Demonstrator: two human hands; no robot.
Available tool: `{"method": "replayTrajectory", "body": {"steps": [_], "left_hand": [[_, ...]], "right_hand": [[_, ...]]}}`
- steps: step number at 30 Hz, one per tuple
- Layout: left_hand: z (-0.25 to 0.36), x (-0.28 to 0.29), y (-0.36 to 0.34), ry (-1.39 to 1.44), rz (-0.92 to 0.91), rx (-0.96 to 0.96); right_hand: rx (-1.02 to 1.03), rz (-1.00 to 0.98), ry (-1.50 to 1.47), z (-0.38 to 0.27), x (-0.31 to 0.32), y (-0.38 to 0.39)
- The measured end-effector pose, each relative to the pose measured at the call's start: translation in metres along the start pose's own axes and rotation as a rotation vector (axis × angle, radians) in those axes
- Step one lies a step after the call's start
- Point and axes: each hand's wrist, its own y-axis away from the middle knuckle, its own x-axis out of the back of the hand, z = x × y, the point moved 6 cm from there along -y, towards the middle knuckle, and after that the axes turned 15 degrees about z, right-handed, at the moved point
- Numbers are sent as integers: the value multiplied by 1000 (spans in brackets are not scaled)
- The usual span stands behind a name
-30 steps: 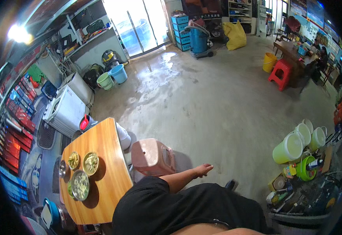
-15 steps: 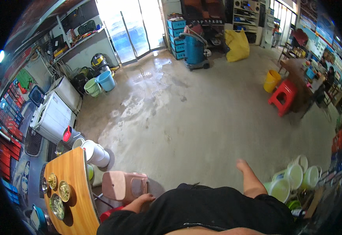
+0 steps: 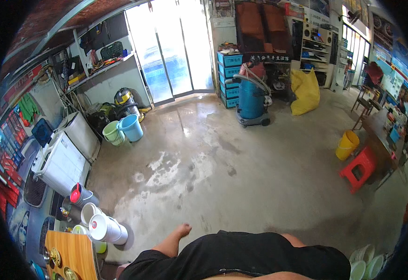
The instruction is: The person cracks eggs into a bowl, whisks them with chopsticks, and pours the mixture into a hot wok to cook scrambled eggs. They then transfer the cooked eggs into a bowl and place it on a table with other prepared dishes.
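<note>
My left hand (image 3: 183,230) is held out low in front of me over the grey concrete floor (image 3: 222,205). It touches nothing that I can see, and its fingers are too small and blurred to make out. Of my right arm (image 3: 293,240) only a short piece shows beyond the black shirt; the right hand is hidden. Nearest to the left hand stands a white lidded bucket (image 3: 106,228). Beside it is a wooden-topped table (image 3: 80,247) with several bowls of food (image 3: 54,255).
Left: a washing machine (image 3: 63,163), a green bucket (image 3: 113,134) and a blue bucket (image 3: 130,127). Ahead: a blue wet vacuum (image 3: 251,100) and a yellow sack (image 3: 305,93). Right: a red stool (image 3: 360,168), a yellow bucket (image 3: 347,145) and pale buckets (image 3: 374,268). Wet patches (image 3: 166,168) mark the floor.
The table and pink stool have slid down and back as I move forward. My left hand has swung forward, while the right one has swung back out of view.
</note>
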Motion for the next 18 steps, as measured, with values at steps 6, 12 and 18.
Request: {"method": "replayTrajectory", "body": {"steps": [6,12,18], "left_hand": [[46,127,-225,495,270,274],[12,96,-320,278,-160,241],[-88,136,-377,373,-163,579]], "right_hand": [[-396,-23,56,33,84,-183],[-240,-156,268,70,97,-526],[-40,-26,-153,-106,79,-942]]}}
